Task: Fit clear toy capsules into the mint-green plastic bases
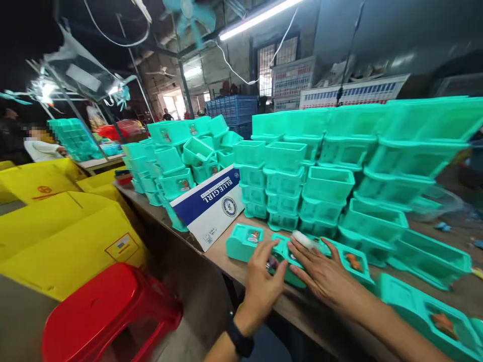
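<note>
Under a fluorescent tube [260,17] in a crowded workshop, a long wooden counter [241,266] carries stacks of teal plastic tubs [298,186], piled several high and reaching back toward blue crates [234,108] by a barred window. At the counter's near edge, a person's hands meet on a low teal tray [284,247] that lies flat just in front of the stacks. The left hand [264,281], with a black band on its wrist, bends its fingers down onto the tray's near side, though whether they clamp it or only press cannot be told. The right hand [324,274] lies released, fingers spread flat across the tray, one of them wrapped in white. A matching teal piece [243,241] sits just left of the tray, and another tray holding something orange [352,261] sits just to its right. A blue-and-white carton [211,206] leans against the tubs. Yellow boxes [56,226] and a red stool [109,311] stand beside the counter, and a seated person [37,143] is visible far back on the left.
</note>
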{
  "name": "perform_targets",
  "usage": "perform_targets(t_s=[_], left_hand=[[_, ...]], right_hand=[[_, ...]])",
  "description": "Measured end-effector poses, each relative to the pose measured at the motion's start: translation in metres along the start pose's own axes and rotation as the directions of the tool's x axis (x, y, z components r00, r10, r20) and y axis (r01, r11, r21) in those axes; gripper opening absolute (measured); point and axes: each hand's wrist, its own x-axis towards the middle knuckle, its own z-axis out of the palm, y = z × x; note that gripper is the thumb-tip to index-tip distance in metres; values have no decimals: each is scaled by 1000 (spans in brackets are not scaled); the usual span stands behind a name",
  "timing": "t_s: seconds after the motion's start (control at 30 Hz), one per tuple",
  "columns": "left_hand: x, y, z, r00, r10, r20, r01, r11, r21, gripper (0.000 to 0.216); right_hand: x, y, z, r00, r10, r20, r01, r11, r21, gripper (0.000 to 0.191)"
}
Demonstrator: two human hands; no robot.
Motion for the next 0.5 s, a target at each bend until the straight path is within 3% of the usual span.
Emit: perform_targets(t_s=[0.03, 0.07, 0.13, 0.2, 0.23, 0.33, 0.5], left_hand=[[0, 6, -4, 990, -122, -66, 108, 977, -184, 39], [-1, 13, -8, 961, -261, -92, 205, 895, -397, 45], [-3, 29, -14, 879, -476, -8, 317, 598, -736, 60], [-4, 42, -16, 829, -547, 117, 371, 381, -847, 69], [-4, 47, -15, 813, -560, 160, 395, 327, -858, 71], [-10, 54, -7, 803, -555, 217, 449, 323, -833, 75], [-28, 53, 20, 863, -462, 206, 453, 523, -722, 86]], right_hand=[[2, -3, -5, 1000, 22, 10, -22, 1000, 15, 52], [3, -8, -11, 999, 49, 7, -49, 998, 45, 52], [-1, -22, -23, 992, 119, -42, -112, 983, 143, 51], [-10, -38, -34, 970, 216, -109, -178, 942, 285, 48], [-15, -47, -39, 956, 264, -128, -204, 912, 357, 47], [-26, -66, -50, 928, 357, -112, -259, 828, 497, 45], [-36, -76, -62, 922, 383, -65, -301, 811, 502, 42]])
